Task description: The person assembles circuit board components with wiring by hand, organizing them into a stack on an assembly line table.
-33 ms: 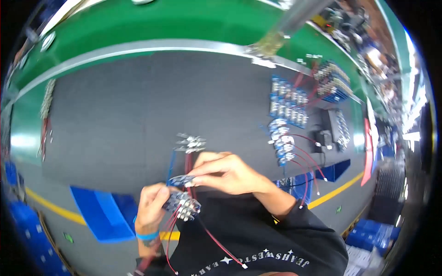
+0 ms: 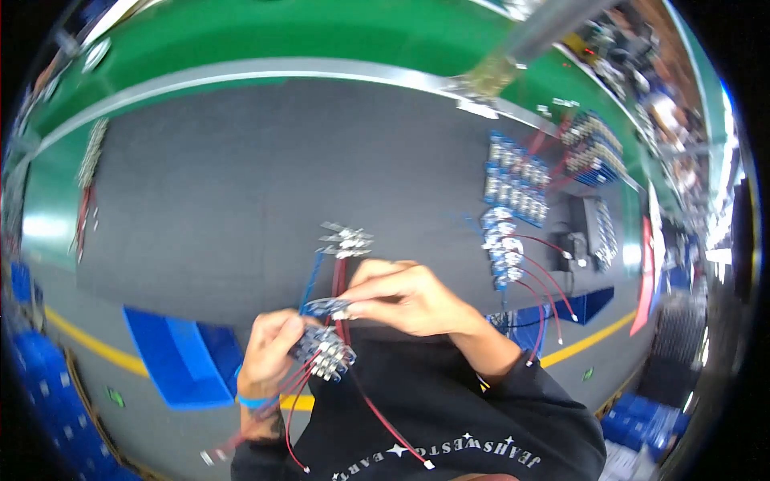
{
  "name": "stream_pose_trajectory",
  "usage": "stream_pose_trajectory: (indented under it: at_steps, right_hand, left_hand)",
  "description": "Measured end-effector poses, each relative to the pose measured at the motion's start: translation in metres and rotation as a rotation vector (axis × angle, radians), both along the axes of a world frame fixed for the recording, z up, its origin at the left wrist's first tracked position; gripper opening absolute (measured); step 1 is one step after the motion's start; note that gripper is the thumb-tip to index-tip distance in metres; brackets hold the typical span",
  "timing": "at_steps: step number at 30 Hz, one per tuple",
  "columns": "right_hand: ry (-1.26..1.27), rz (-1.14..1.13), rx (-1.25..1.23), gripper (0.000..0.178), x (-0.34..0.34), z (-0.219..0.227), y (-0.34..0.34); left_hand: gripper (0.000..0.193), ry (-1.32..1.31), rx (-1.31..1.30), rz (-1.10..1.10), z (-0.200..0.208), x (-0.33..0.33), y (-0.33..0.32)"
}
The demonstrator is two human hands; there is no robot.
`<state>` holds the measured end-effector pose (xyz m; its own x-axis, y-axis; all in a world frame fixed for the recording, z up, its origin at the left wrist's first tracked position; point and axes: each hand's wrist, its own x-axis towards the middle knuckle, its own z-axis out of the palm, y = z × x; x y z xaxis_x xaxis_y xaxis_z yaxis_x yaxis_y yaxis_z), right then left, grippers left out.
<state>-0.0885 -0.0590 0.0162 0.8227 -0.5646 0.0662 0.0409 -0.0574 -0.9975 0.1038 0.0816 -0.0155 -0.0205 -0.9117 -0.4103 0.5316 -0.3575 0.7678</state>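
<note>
My left hand (image 2: 269,353), with a blue band at the wrist, grips a bunch of small circuit boards (image 2: 330,357) in front of my chest. Red wires with white connectors hang from this bunch. Thumb and fingers of my right hand (image 2: 413,298) pinch a single small circuit board (image 2: 327,307) just above the bunch. Whether that board touches the others I cannot tell. Just beyond my hands, a little cluster of boards (image 2: 349,240) lies on the black mat (image 2: 216,192), with red wires running toward me.
On the right lie blue board panels (image 2: 517,180), a row of wired boards (image 2: 503,248), a stack of boards (image 2: 593,148) and a black device (image 2: 579,216). Wired parts (image 2: 92,152) lie far left. A blue bin (image 2: 176,357) stands below the table's near edge. A metal post (image 2: 521,48) rises behind.
The whole view has shifted slightly. Both hands keep their grips on the boards. A blurred wire end below my left hand has swung to the left.
</note>
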Motion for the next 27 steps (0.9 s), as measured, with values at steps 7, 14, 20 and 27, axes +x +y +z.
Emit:
stream_pose_trajectory:
  at_steps: [7, 14, 20, 27]
  right_hand:
    - [0.112, -0.188, -0.133, 0.013, 0.001, -0.005, -0.002]
    - [0.203, -0.364, -0.592, 0.021, 0.005, -0.032, -0.004]
    - [0.146, -0.424, -0.777, 0.026, 0.007, -0.017, -0.001]
    - [0.104, 0.006, -0.097, 0.020, -0.005, 0.003, 0.001]
  left_hand:
    - [0.038, 0.210, -0.053, 0.355, 0.012, 0.009, 0.006]
    - [0.030, -0.146, 0.035, 0.479, 0.037, 0.010, 0.006]
    - [0.019, -0.233, -0.043, 0.068, 0.029, -0.001, 0.005]
    - [0.031, 0.060, -0.011, -0.163, 0.012, -0.004, -0.009]
